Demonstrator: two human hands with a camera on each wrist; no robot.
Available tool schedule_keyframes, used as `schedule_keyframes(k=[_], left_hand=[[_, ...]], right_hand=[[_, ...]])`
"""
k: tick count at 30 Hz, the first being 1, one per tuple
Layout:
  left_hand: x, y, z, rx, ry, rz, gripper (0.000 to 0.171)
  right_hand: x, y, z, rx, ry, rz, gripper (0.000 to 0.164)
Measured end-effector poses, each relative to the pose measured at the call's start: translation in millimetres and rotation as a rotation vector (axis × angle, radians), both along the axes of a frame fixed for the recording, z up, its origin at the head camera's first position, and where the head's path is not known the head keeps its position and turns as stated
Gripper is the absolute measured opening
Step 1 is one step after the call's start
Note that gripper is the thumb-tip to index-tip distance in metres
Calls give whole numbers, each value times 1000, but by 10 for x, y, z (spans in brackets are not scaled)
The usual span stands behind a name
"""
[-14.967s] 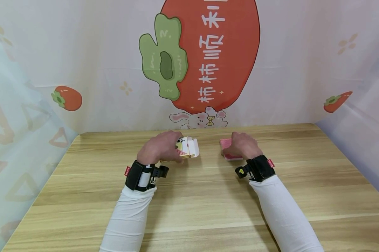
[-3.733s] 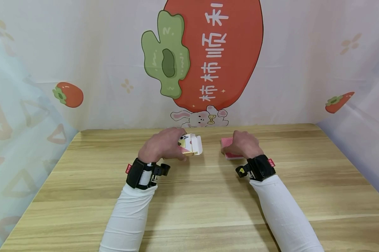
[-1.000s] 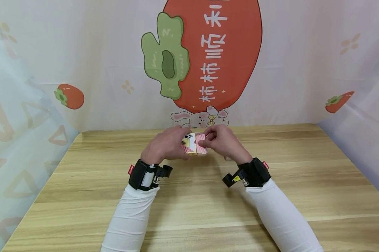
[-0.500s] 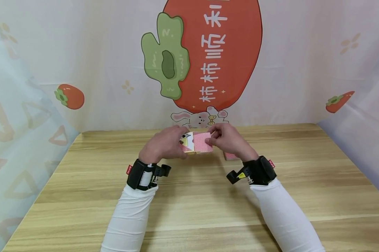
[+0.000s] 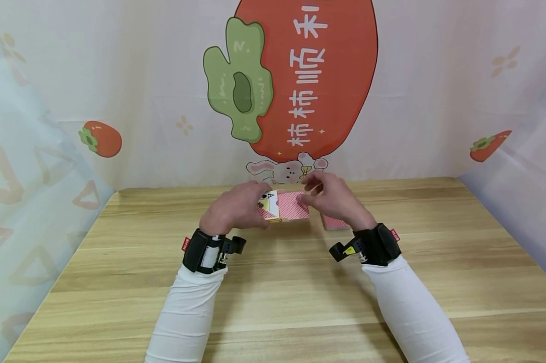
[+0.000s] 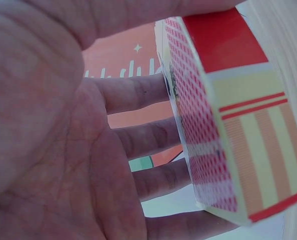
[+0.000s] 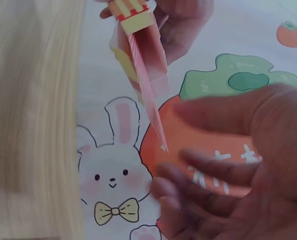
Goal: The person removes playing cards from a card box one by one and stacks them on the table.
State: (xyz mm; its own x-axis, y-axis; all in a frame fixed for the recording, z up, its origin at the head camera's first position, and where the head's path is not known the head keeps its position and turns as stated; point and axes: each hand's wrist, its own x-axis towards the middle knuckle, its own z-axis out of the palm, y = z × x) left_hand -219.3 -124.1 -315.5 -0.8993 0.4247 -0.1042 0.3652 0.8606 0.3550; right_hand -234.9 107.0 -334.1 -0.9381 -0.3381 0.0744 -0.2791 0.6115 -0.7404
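My left hand [image 5: 236, 206] grips a playing card box [image 5: 269, 203] with an ace printed on it, held above the table. In the left wrist view the box [image 6: 248, 120] shows red, cream and striped sides, with the thumb along one edge and the fingers behind it. Pink-patterned playing cards [image 5: 292, 205] stick out of the box's open end. My right hand [image 5: 334, 197] is beside their outer end. In the right wrist view its blurred fingers are spread apart from the protruding cards [image 7: 147, 95]. Another stack of pink-backed cards [image 5: 334, 223] lies below the right hand, partly hidden.
The wooden table [image 5: 273, 302] runs up to a printed cloth backdrop [image 5: 155, 126] with a large persimmon and a rabbit. Cloth also hangs along the left and right sides. Each wrist wears a black camera band [image 5: 205, 252].
The right hand has left the stack on the table and gone to the box's open end. The cards have slid farther out to the right, and the right fingers have since parted from them.
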Motion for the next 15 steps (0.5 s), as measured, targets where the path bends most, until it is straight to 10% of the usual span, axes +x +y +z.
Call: schedule_keyframes(k=[9, 15], left_hand=[[-3, 9, -17, -3, -3, -14, 69], [-4, 14, -22, 0, 1, -25, 67]], right_hand=[[26, -20, 0, 50, 167, 289, 50], [29, -45, -9, 100, 176, 315, 59]])
